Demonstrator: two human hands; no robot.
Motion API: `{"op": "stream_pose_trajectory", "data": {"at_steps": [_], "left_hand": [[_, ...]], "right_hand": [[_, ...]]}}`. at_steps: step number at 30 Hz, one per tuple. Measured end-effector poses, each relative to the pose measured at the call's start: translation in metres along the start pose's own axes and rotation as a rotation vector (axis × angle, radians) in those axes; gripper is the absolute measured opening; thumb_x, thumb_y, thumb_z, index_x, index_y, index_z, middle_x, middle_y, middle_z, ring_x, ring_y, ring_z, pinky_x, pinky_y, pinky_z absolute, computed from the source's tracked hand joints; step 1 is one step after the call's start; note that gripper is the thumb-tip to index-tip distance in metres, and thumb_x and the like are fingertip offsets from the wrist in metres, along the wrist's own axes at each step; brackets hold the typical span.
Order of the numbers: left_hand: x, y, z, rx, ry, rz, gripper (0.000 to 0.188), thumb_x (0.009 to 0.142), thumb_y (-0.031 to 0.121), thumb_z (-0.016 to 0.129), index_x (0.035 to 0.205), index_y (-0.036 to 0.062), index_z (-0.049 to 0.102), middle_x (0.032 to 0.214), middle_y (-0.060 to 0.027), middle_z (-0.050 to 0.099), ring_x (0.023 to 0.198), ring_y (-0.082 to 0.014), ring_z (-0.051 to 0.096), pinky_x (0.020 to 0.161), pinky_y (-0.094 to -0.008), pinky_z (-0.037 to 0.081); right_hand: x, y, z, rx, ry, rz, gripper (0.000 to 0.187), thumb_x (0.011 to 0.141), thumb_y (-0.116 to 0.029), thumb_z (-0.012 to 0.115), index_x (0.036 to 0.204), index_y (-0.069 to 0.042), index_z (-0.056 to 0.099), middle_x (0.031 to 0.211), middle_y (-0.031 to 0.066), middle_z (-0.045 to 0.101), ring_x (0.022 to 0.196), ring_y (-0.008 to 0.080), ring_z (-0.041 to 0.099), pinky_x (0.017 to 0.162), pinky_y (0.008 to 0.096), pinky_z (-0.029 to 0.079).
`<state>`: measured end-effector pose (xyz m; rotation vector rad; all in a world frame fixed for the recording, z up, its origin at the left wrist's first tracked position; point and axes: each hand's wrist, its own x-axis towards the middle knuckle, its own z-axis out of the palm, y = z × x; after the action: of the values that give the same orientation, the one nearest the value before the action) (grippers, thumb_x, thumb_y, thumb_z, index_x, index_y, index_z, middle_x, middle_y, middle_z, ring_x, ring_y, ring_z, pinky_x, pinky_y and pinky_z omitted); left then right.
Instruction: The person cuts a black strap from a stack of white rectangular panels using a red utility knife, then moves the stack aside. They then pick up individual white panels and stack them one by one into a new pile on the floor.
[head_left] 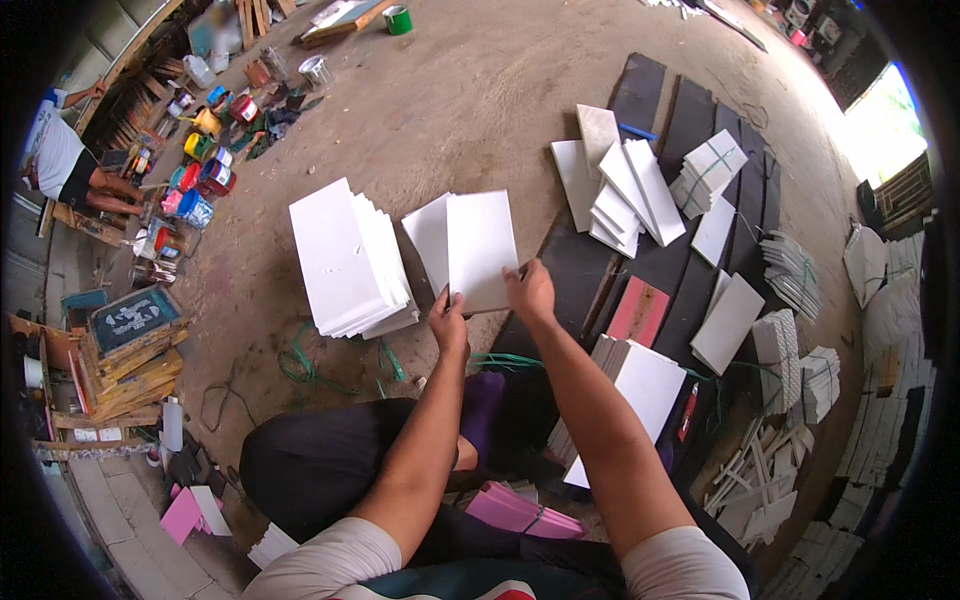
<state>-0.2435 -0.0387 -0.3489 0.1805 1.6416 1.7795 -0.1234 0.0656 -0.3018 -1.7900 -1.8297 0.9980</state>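
Note:
Both of my hands are on a white rectangular sheet (pixel 481 240), held by its near edge. My left hand (pixel 449 320) pinches the near left corner, while my right hand (pixel 531 290) grips near the right corner. Another white sheet (pixel 427 238) lies partly hidden behind it. Just left stands a thick, uneven stack of white sheets (pixel 335 255) on the floor. Close to my right forearm is another stack of white sheets (pixel 635 395), and beyond it lies a pink piece (pixel 638 312).
Dark boards (pixel 640 95) on the right carry scattered white sheets and a tied white bundle (pixel 712 168). Green strings (pixel 305 362) lie on the floor. Paint cans (pixel 195 208) and wooden frames (pixel 135 320) stand at left, near another person (pixel 62 150). Pink sheets (pixel 525 512) lie near my legs.

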Motion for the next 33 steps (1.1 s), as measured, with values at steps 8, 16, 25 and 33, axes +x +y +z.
{"op": "stream_pose_trajectory", "data": {"at_steps": [8, 16, 25, 33], "left_hand": [[-0.091, 0.057, 0.062, 0.142, -0.527, 0.165, 0.037, 0.097, 0.010, 0.067, 0.132, -0.0018, 0.065, 0.114, -0.0075, 0.071, 0.098, -0.0139, 0.063, 0.092, -0.0300, 0.050], [-0.180, 0.082, 0.092, 0.388, -0.881, 0.316, 0.043, 0.094, 0.024, 0.073, 0.129, -0.0017, 0.067, 0.120, -0.0164, 0.073, 0.104, -0.0205, 0.070, 0.089, -0.0340, 0.054], [-0.258, 0.041, 0.063, 0.655, -0.934, 0.641, 0.034, 0.088, 0.023, 0.077, 0.113, -0.0003, 0.075, 0.083, -0.0210, 0.068, 0.074, -0.0339, 0.068, 0.067, -0.0419, 0.051], [-0.261, 0.033, 0.045, 0.824, -0.916, 0.636, 0.029, 0.085, 0.020, 0.077, 0.104, -0.0006, 0.076, 0.082, -0.0188, 0.068, 0.079, -0.0354, 0.069, 0.072, -0.0448, 0.054]], "right_hand": [[-0.006, 0.034, -0.145, 0.450, 0.220, -0.072, 0.060, 0.099, -0.013, 0.063, 0.151, -0.003, 0.037, 0.138, 0.0287, 0.059, 0.130, 0.0386, 0.057, 0.107, 0.0417, 0.045], [-0.151, 0.116, -0.227, 0.559, 0.384, -0.107, 0.060, 0.098, -0.006, 0.062, 0.154, -0.005, 0.039, 0.115, 0.0150, 0.067, 0.094, 0.0170, 0.065, 0.081, 0.0312, 0.053], [-0.256, 0.198, -0.207, 0.157, 0.590, 0.122, 0.060, 0.088, -0.016, 0.077, 0.143, -0.003, 0.057, 0.103, 0.0115, 0.053, 0.094, 0.0232, 0.054, 0.086, 0.0351, 0.048], [-0.265, 0.193, -0.205, 0.111, 0.511, 0.096, 0.060, 0.088, -0.015, 0.078, 0.143, -0.003, 0.058, 0.102, 0.0117, 0.053, 0.091, 0.0241, 0.056, 0.086, 0.0356, 0.048]]}}
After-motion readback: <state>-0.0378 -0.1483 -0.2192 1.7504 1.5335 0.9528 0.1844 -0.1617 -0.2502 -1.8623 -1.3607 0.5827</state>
